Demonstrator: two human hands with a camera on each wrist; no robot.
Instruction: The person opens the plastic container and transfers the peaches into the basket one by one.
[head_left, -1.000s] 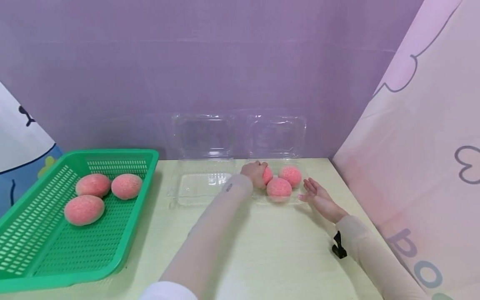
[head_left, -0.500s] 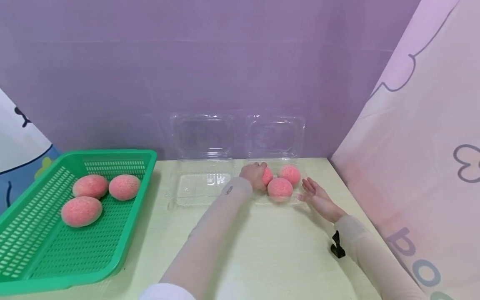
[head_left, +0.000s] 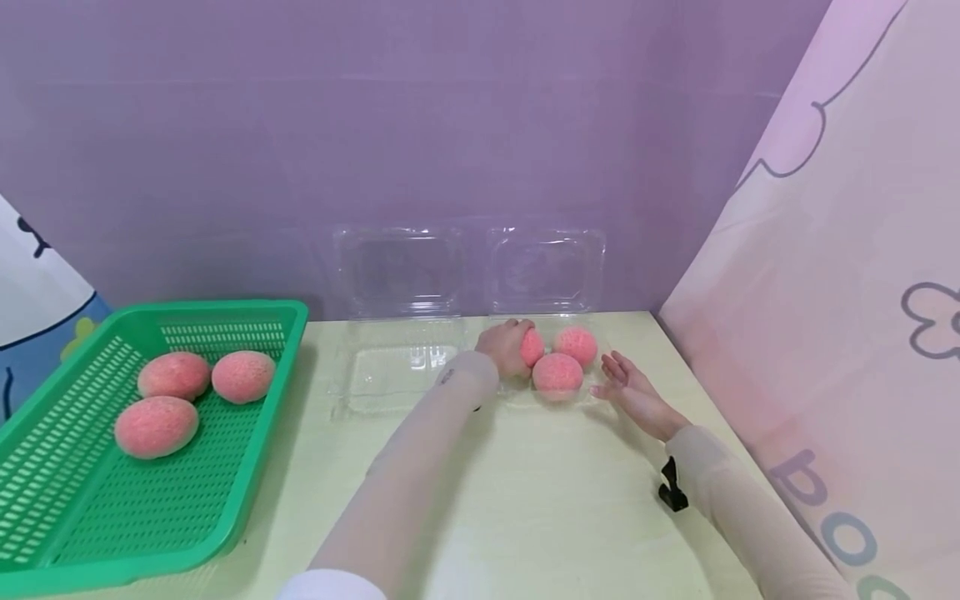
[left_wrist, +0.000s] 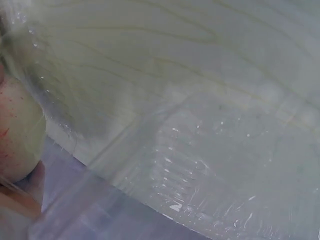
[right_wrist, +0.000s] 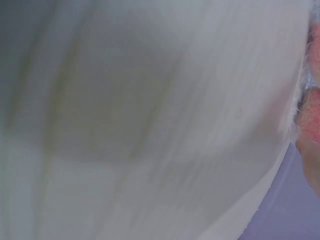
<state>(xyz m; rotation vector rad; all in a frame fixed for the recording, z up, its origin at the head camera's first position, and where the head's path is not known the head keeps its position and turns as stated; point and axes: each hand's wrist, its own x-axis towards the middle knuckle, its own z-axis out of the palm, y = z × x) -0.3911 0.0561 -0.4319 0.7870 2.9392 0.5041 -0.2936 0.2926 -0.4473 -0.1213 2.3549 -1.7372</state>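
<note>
My left hand (head_left: 504,348) reaches into the right-hand clear plastic clamshell box (head_left: 525,400) and holds a pink peach (head_left: 532,347), partly hidden behind the fingers. Two more peaches lie in that box, one at the front (head_left: 557,375) and one at the back right (head_left: 577,345). Just outside the box's right side is my right hand (head_left: 637,397), fingers extended, gripping nothing. At the left edge of the left wrist view, the held peach (left_wrist: 20,130) looks pale with red specks. The right wrist view catches a fingertip (right_wrist: 311,162) close to the box wall and a peach (right_wrist: 311,115).
A second clear clamshell box (head_left: 405,375) stands to the left with its lid (head_left: 401,271) raised against the purple backdrop. A green basket (head_left: 247,492) at the left holds three peaches (head_left: 157,427). The pale table (head_left: 525,508) meets a printed curtain on the right.
The head view has shifted slightly, so the scene sits a little further left. Both hands and the peaches keep nearly the same places.
</note>
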